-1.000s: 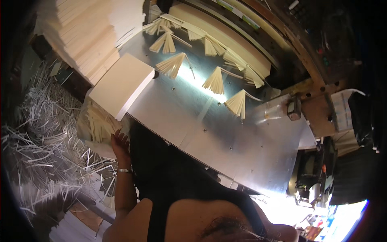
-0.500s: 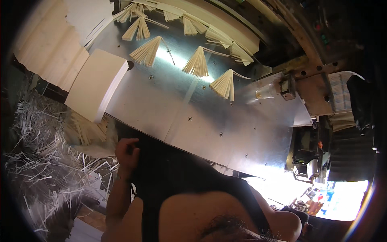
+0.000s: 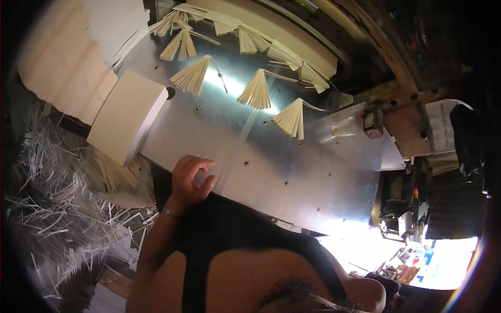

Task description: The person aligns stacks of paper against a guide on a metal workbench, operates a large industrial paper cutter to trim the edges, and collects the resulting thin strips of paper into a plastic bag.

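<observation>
My left hand is over the near edge of a metal table. Its fingers are curved, with a gap between thumb and forefinger, and nothing shows in them. To its left, a thick stack of cream paper lies at the table's edge. Beyond the hand, fanned bundles of thin paper strips rest on the metal: one fan at the left, one in the middle and one at the right. My right hand is outside the picture.
More fanned strips lie along the far side, by a long cream stack. Loose white trimmings heap below left, beside a bag of strips. A clear cylinder and a small metal block stand at the right.
My left hand has risen from beside my dark apron, forward and to the right, to the table's edge. The table sits slightly lower in the picture. The fans lie as before.
</observation>
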The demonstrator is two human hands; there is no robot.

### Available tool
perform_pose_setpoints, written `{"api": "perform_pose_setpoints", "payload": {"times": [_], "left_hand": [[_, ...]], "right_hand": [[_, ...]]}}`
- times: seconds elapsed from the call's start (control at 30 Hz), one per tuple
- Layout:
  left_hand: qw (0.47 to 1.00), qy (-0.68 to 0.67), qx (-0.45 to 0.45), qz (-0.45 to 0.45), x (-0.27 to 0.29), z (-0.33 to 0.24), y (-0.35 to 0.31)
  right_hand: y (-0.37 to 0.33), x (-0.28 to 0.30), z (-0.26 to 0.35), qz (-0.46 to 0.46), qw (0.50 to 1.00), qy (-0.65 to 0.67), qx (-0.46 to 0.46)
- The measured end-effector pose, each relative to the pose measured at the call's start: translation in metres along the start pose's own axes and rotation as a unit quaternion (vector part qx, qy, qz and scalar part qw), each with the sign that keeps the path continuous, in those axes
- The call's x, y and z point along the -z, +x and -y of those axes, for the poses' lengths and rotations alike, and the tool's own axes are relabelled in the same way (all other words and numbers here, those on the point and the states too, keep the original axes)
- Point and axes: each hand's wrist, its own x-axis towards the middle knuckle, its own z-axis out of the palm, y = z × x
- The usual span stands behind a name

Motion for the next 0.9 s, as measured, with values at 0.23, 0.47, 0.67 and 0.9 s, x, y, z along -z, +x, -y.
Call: {"api": "perform_pose_setpoints", "payload": {"times": [0.23, 0.47, 0.67, 0.9], "left_hand": [[0.991, 0.116, -0.053, 0.034, -0.007, 0.001, -0.001], [0.982, 0.161, -0.071, 0.063, -0.009, 0.014, -0.005], [0.978, 0.181, -0.078, 0.075, -0.011, 0.013, -0.004], [0.973, 0.180, -0.089, 0.117, -0.008, 0.016, -0.002]], "right_hand": [[0.086, 0.025, 0.024, -0.047, 0.988, 0.125, 0.079], [0.299, 0.028, 0.134, -0.354, 0.819, -0.422, 0.160], [0.373, 0.066, 0.116, -0.213, 0.876, -0.429, 0.063], [0.434, 0.134, 0.131, -0.304, 0.826, -0.457, 0.130]]}}
